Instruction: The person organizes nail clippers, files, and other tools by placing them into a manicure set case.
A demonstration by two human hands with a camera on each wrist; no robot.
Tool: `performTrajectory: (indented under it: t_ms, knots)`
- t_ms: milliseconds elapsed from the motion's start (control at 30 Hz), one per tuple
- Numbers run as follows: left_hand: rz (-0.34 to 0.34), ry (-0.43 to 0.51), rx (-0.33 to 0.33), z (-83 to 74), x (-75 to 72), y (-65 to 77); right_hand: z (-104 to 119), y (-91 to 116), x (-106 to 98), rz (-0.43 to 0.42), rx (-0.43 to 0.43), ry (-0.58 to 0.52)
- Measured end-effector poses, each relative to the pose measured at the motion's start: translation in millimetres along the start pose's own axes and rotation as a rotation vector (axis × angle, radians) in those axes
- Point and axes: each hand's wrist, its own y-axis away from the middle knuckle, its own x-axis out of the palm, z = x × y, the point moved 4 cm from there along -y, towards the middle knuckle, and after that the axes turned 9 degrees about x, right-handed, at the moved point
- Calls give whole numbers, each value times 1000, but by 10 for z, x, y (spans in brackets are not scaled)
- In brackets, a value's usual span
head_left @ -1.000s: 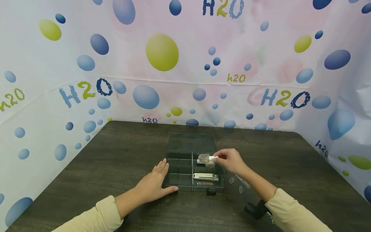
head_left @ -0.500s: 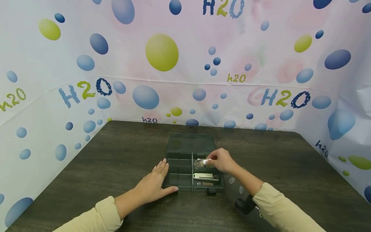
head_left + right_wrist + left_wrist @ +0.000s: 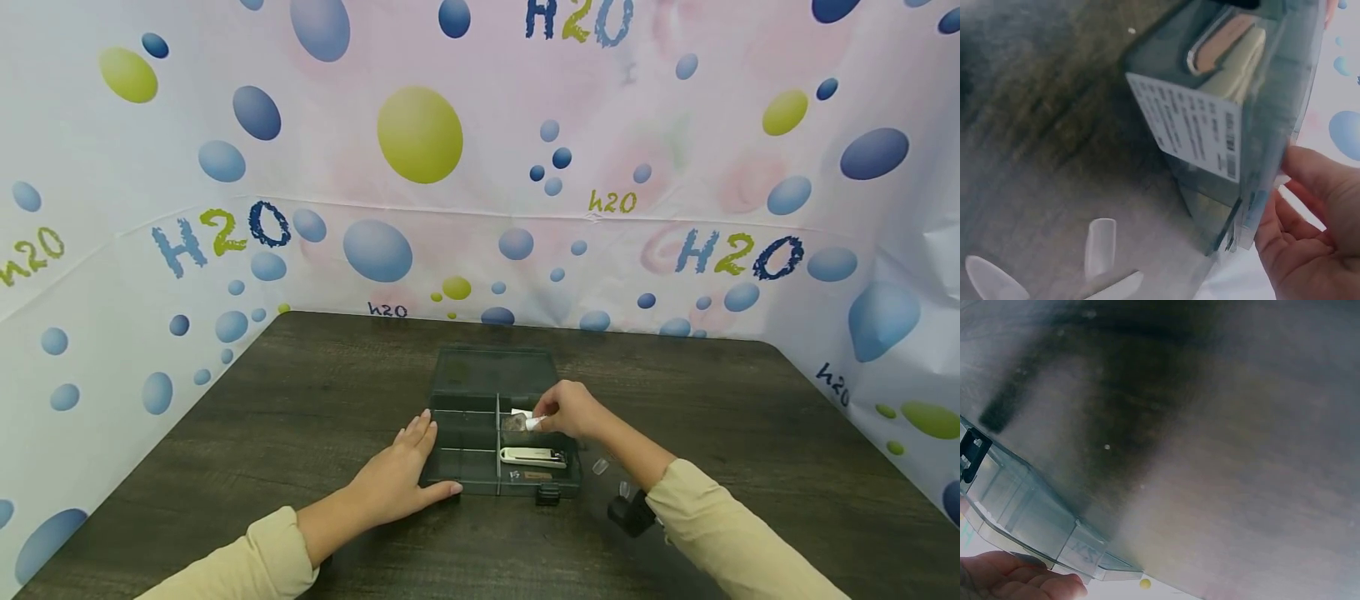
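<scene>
A dark translucent compartment box (image 3: 463, 462) lies on the table with its lid (image 3: 495, 371) folded back. My right hand (image 3: 576, 411) pinches the white cap of a small clear bottle (image 3: 515, 423) low in the back right compartment, where other pale items are partly hidden. The nail clipper (image 3: 531, 457) rests in the front right compartment, beside a small flat brownish piece (image 3: 537, 476). My left hand (image 3: 397, 477) rests against the box's left side, fingers straight and thumb at the front edge. The left compartments show nothing in them.
Clear nail-tip-like pieces (image 3: 1102, 247) lie on the dark table (image 3: 337, 375) right of the box. A printed label (image 3: 1191, 128) is on the box's right side. A printed backdrop (image 3: 480, 167) stands behind the table. Below my right wrist is a black device (image 3: 630, 514).
My right hand has moved left and slightly down, lowering the bottle into the back right compartment. The left hand and the box have stayed in place.
</scene>
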Motion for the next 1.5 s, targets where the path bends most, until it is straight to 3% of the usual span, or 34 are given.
performTrajectory:
  t_ms: [233,533,700,1033,1167,1300,1500]
  knots:
    - [-5,-3,-3,-2,11,-4,19,-25,-4,32,-36,53]
    - [-8,-6,8,-13,13,2,-55,60,-14,-63,-70,-30]
    - [-7,-1,8,-9,19,-1,-69,196,-70,-199,-162,-34]
    - [-16,-16,19,11,31,-4,-267,566,-165,-539,-190,-106]
    - [-15,-25,20,13,31,-3,-315,694,-191,-628,-213,-114]
    - [-11,-19,20,8,28,-4,-365,801,-189,-627,-224,-86]
    - [-5,-6,9,2,16,4,-494,879,-157,-535,-217,-46]
